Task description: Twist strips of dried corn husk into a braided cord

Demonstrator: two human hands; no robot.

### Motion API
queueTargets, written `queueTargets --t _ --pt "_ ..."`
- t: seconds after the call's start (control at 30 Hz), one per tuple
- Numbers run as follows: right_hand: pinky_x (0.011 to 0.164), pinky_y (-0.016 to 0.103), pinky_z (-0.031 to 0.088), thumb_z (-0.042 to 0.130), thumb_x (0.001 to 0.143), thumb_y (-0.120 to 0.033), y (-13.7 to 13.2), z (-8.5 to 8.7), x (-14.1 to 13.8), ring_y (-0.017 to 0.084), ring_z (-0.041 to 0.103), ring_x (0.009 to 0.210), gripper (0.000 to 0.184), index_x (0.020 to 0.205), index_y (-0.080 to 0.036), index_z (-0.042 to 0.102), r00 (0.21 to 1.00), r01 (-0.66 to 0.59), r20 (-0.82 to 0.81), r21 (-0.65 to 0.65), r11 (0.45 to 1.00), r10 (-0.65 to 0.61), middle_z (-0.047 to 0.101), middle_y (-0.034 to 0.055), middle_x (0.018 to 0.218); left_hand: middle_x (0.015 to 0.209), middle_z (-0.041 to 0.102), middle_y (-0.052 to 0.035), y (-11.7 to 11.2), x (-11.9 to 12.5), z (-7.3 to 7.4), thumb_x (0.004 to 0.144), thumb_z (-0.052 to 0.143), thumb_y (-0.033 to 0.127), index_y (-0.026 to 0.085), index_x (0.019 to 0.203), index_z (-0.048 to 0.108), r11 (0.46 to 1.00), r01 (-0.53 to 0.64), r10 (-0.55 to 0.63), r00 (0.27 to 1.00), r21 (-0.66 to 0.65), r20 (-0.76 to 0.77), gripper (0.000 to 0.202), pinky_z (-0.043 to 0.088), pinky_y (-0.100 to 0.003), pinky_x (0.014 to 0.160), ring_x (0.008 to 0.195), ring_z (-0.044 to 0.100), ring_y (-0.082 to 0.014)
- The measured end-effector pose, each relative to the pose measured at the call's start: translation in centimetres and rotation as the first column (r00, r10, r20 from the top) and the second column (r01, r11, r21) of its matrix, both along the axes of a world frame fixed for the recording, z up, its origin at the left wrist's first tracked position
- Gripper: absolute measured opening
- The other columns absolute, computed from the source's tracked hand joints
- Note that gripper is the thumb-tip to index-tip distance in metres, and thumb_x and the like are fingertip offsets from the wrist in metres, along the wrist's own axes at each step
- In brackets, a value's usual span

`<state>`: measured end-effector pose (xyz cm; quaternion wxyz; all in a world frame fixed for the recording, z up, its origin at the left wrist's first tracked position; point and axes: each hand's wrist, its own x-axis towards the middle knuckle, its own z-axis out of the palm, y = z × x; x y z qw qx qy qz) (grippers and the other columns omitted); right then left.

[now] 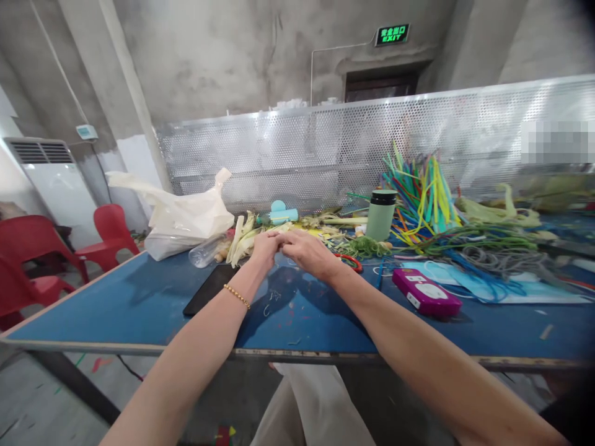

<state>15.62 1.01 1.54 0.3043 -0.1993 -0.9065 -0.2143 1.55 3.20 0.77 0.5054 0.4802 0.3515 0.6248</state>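
Observation:
My left hand (264, 246) and my right hand (307, 253) meet above the blue table (139, 303), fingertips touching each other. Both hands have their fingers curled and pinched together around something too small or hidden to name. A gold bead bracelet sits on my left wrist. Just beyond the hands lie pale green husk-like leaves (244, 238) and yellow scraps. A black flat slab (209, 288) lies under my left forearm.
A white plastic bag (186, 217) and a clear bottle (204, 251) sit at the left. A green flask (381, 214), coloured strips (423, 192), tangled cords (483, 254) and a magenta device (425, 292) fill the right. Red chairs (41, 254) stand left; a perforated metal screen (325, 148) backs the table.

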Motion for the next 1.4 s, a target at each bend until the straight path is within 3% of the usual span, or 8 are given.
queueTargets --t 0.1,0.2,0.4,0.53,0.6,0.97,1.2,1.4 --pt "0.075 0.028 0.041 0.052 0.089 -0.014 -0.2 0.0 -0.1 0.017 0.056 0.087 0.019 0.08 -0.019 0.067 0.995 0.015 -0.1 -0.054 0.998 -0.021 0.066 0.0073 0.094 0.054 0.051 0.0017 -0.1 -0.1 0.1 0.055 0.064 0.005 0.014 0.052 0.056 1.0 -0.006 0.007 1.0 0.015 -0.029 0.012 0.03 -0.024 0.053 0.051 0.04 -0.0073" --pt "0.063 0.025 0.038 0.061 0.085 -0.019 0.1 -0.1 0.3 0.014 0.052 0.068 0.015 0.07 -0.019 0.062 0.953 0.036 -0.289 -0.196 0.98 -0.093 0.062 0.0023 0.073 0.05 0.048 0.0027 -0.2 -0.2 0.1 0.059 0.063 0.007 0.014 0.05 0.056 0.999 -0.008 0.012 0.995 0.045 -0.098 0.014 0.025 -0.024 0.05 0.048 0.035 -0.0062" --pt "0.056 0.025 0.038 0.069 0.077 -0.037 0.8 0.1 1.1 0.012 0.049 0.059 0.026 0.063 -0.018 0.059 0.748 -0.087 -0.634 -0.385 0.919 -0.195 0.057 0.0004 0.063 0.051 0.055 0.0007 -0.4 -0.1 0.2 0.062 0.071 0.02 0.015 0.054 0.062 0.997 0.017 -0.004 0.985 0.073 -0.175 0.013 0.028 -0.022 0.05 0.052 0.046 -0.0088" --pt "0.045 0.025 0.037 0.068 0.075 -0.044 0.9 0.3 1.2 0.012 0.048 0.045 0.029 0.068 -0.018 0.058 0.631 -0.254 -0.715 -0.556 0.791 -0.3 0.054 -0.002 0.052 0.053 0.059 -0.0025 -0.3 -0.1 0.1 0.057 0.078 0.026 0.013 0.059 0.066 0.995 0.078 -0.065 0.981 0.063 -0.183 0.018 0.03 -0.023 0.049 0.051 0.049 -0.0096" --pt "0.043 0.024 0.037 0.069 0.072 -0.043 0.9 0.2 1.3 0.012 0.049 0.043 0.029 0.067 -0.018 0.056 0.608 -0.302 -0.729 -0.578 0.758 -0.314 0.054 -0.002 0.052 0.053 0.059 -0.0032 -0.3 0.0 0.0 0.056 0.079 0.027 0.011 0.061 0.068 0.993 0.105 -0.093 0.98 0.061 -0.178 0.02 0.029 -0.024 0.049 0.05 0.048 -0.0095" --pt "0.046 0.024 0.039 0.065 0.073 -0.038 1.5 -0.2 1.4 0.013 0.053 0.048 0.025 0.064 -0.019 0.053 0.62 -0.166 -0.708 -0.539 0.826 -0.338 0.057 -0.001 0.053 0.057 0.061 -0.0041 -1.0 0.1 0.6 0.055 0.083 0.025 0.01 0.063 0.069 0.985 0.172 -0.171 0.98 0.0 -0.104 0.021 0.032 -0.024 0.051 0.052 0.054 -0.0115" --pt "0.055 0.026 0.037 0.059 0.076 -0.032 2.0 -0.7 1.4 0.014 0.051 0.057 0.019 0.066 -0.022 0.047 0.663 0.074 -0.651 -0.434 0.898 -0.369 0.057 -0.0003 0.06 0.059 0.061 -0.0033 -1.5 0.2 0.7 0.055 0.083 0.019 0.009 0.065 0.07 0.979 0.201 -0.202 0.979 -0.029 -0.039 0.02 0.038 -0.026 0.055 0.055 0.056 -0.0119" --pt "0.059 0.028 0.036 0.053 0.08 -0.031 2.2 -1.2 1.0 0.016 0.051 0.06 0.017 0.072 -0.024 0.04 0.685 0.186 -0.596 -0.414 0.891 -0.419 0.055 0.0002 0.065 0.063 0.063 -0.0042 -1.4 0.3 0.6 0.057 0.083 0.017 0.009 0.065 0.069 0.972 0.228 -0.228 0.974 -0.051 -0.01 0.018 0.04 -0.026 0.057 0.057 0.057 -0.0117"
